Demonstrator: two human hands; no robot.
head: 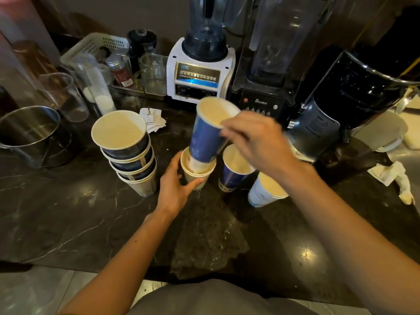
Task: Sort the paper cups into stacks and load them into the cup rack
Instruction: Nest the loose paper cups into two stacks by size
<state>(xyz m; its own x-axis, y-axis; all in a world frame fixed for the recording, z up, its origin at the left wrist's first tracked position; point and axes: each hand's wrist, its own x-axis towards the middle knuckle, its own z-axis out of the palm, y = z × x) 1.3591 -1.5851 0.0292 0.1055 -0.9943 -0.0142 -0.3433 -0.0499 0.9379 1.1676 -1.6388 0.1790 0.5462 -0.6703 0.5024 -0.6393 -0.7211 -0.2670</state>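
Note:
On the dark marble counter my left hand (176, 186) grips a pale paper cup (197, 176) standing upright. My right hand (256, 142) pinches the rim of a tall blue paper cup (205, 135), tilted, with its base inside the pale cup's mouth. To the left stands a leaning stack of several dark blue and pale cups (129, 153). Right of the held cups stand another blue cup (231, 173) and a white cup (263, 192), partly hidden by my right forearm. No cup rack is in view.
Behind the cups stand a white blender (197, 76), a black blender (266, 96) and a black grinder (336, 114). A steel pot (31, 135), clear plastic cups (66, 96) and a white basket (91, 46) fill the left. Crumpled paper (393, 176) lies at right.

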